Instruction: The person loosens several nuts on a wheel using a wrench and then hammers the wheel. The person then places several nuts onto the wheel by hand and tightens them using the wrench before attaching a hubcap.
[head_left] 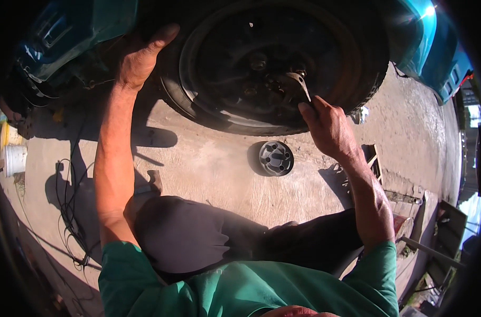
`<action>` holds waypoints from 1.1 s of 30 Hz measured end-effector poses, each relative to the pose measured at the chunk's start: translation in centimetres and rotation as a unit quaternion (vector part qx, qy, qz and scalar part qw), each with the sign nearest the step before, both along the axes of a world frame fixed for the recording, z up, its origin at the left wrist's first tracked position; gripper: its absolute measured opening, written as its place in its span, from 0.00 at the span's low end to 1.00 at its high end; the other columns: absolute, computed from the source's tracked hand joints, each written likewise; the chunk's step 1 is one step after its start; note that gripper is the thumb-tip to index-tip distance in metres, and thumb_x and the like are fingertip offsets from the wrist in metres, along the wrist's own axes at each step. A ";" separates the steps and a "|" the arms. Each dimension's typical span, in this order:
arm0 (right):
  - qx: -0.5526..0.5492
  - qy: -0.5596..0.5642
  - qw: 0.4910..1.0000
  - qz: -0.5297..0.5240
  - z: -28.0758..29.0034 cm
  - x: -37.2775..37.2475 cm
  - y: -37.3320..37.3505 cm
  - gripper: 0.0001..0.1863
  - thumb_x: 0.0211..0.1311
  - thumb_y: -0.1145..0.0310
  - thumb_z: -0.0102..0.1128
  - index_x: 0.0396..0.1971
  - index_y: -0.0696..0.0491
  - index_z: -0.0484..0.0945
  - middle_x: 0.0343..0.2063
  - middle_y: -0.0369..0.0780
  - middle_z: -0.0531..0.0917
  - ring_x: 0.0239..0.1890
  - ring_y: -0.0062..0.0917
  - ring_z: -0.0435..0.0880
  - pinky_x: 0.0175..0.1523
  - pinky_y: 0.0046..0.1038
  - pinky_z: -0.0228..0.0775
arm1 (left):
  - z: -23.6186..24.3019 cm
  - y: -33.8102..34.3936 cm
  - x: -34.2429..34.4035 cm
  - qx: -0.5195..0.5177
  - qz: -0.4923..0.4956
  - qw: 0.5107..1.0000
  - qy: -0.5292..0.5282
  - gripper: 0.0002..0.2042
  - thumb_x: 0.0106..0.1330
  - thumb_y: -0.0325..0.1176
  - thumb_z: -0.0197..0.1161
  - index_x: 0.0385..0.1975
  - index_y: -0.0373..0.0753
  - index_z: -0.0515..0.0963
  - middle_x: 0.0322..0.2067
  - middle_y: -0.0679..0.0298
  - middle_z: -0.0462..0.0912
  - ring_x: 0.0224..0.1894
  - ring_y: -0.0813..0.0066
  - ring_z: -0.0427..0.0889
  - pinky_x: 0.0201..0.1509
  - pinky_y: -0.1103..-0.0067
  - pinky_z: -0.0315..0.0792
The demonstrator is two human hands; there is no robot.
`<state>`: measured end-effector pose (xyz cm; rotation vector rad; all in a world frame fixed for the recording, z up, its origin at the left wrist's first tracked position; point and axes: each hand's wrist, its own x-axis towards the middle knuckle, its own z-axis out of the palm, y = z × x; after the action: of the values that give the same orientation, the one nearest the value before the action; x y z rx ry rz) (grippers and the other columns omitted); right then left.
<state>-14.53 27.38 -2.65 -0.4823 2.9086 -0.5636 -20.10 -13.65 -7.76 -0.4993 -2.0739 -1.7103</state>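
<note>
A black wheel with its tire is at the far middle, its inner face in deep shadow. My left hand is at the tire's left edge, thumb stretched over the side and the other fingers mostly lost in the dark; it appears to grip the tire. In my right hand is a silver hand tool, its slim end reaching to the lug nuts near the wheel's centre. Shadow hides its exact kind. A round grey center cap with several holes lies on the concrete below the wheel.
Teal vehicle body panels flank the wheel. A dark cable loops over the concrete floor on the left, near a white bucket. Wooden frames and scrap lie to the right. My bent knee is close in front.
</note>
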 end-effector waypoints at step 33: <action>-0.547 -0.308 0.774 -0.079 -12.4 1.1 -4.1 0.14 0.71 0.63 0.60 0.25 0.48 0.70 0.18 0.26 0.68 0.18 0.11 0.62 0.22 0.20 0.52 | 0.1 -1.4 -3.0 0.049 -0.042 0.995 0.073 0.24 0.69 0.43 0.70 0.61 0.38 0.79 0.58 0.64 0.81 0.61 0.72 0.78 0.70 0.75 0.70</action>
<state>-13.43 23.30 -15.06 -0.0767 1.7356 -1.9846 -23.05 -15.05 -7.71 -0.6672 -1.8817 -1.7570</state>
